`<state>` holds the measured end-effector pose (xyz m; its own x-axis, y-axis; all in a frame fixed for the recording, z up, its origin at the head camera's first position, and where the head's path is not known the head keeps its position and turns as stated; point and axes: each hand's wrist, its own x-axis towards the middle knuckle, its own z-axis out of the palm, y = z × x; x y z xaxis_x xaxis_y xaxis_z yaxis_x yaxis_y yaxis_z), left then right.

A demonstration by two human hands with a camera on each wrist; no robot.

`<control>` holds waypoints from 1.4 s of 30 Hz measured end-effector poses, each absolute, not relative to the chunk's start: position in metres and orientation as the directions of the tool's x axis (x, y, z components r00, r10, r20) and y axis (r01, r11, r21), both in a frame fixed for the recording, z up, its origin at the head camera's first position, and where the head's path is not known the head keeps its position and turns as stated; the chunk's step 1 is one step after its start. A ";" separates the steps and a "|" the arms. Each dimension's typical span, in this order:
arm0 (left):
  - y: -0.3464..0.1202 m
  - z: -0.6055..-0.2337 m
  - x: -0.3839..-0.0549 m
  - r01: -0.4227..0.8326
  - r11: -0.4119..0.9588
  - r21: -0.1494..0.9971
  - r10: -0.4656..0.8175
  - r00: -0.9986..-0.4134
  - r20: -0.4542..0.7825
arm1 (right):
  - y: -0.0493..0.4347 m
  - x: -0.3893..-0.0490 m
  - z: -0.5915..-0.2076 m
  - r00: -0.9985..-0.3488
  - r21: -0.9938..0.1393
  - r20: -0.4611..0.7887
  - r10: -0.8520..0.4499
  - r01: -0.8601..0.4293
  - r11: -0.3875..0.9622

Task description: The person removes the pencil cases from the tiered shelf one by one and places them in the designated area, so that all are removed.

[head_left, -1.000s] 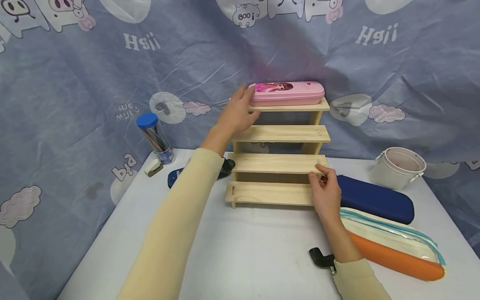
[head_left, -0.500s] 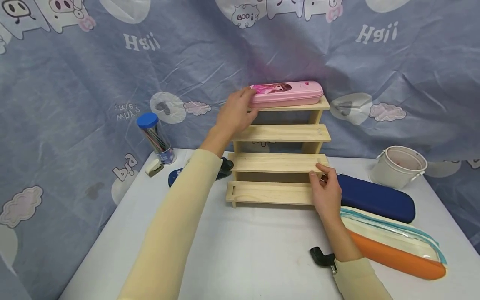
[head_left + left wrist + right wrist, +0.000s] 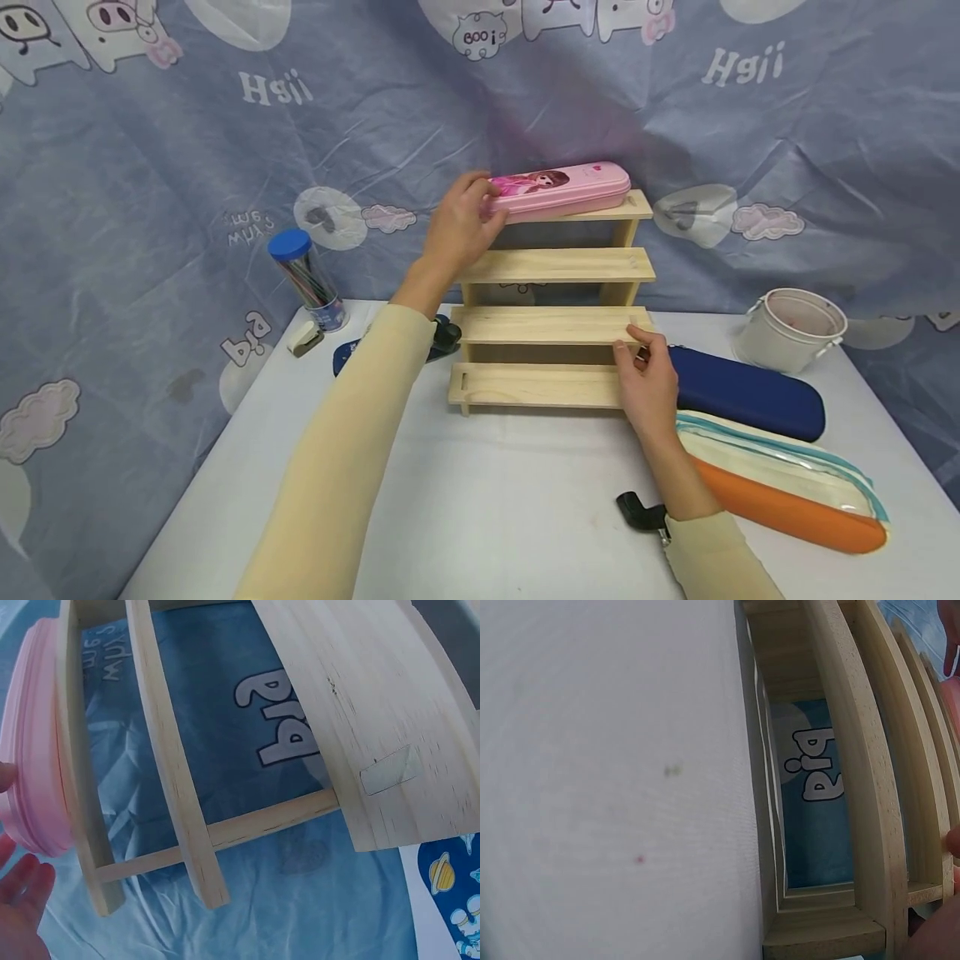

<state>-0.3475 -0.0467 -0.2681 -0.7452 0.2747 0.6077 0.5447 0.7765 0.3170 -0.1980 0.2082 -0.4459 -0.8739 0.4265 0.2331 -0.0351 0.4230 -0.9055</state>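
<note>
My left hand point(image 3: 459, 223) pinches the left end of a pink pencil case point(image 3: 573, 190) on the top tier of a wooden stepped rack point(image 3: 551, 325). Its thumb is at the front and its fingers are over the lid. The case lies askew, with its left end angled toward me. In the left wrist view the fingers point(image 3: 30, 889) are at the end of the pink case point(image 3: 36, 742). My right hand point(image 3: 648, 379) grips the right end of the rack's second tier from the bottom, thumb in front and fingers partly hidden.
A navy case point(image 3: 746, 393) and an orange-and-cream pouch point(image 3: 787, 500) lie right of the rack, before a white bucket point(image 3: 791, 333). On the left stand a blue-lidded jar point(image 3: 307, 279) and a small stapler point(image 3: 305, 338). A space-print pouch point(image 3: 454, 892) is partly hidden behind my left arm.
The pink pencil case has shifted left and turned, its left end coming forward. My left hand moved with it, its grip closing on the end. The right hand stays on the rack.
</note>
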 end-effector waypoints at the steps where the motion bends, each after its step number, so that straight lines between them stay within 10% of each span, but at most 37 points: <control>1: -0.047 -0.269 -0.348 0.561 0.760 0.328 0.275 -0.735 0.620 | 0.208 -0.198 -0.446 -0.874 -0.905 0.233 0.426 -0.035 0.423; 19: -0.042 -0.276 -0.363 0.481 0.726 0.492 0.280 -0.860 0.426 | 0.206 -0.198 -0.442 -0.863 -0.895 0.264 0.431 -0.053 0.443; 42: -0.070 -0.309 -0.342 0.654 0.286 0.700 0.077 -0.744 0.663 | 0.208 -0.199 -0.448 -0.868 -0.896 0.275 0.413 -0.076 0.437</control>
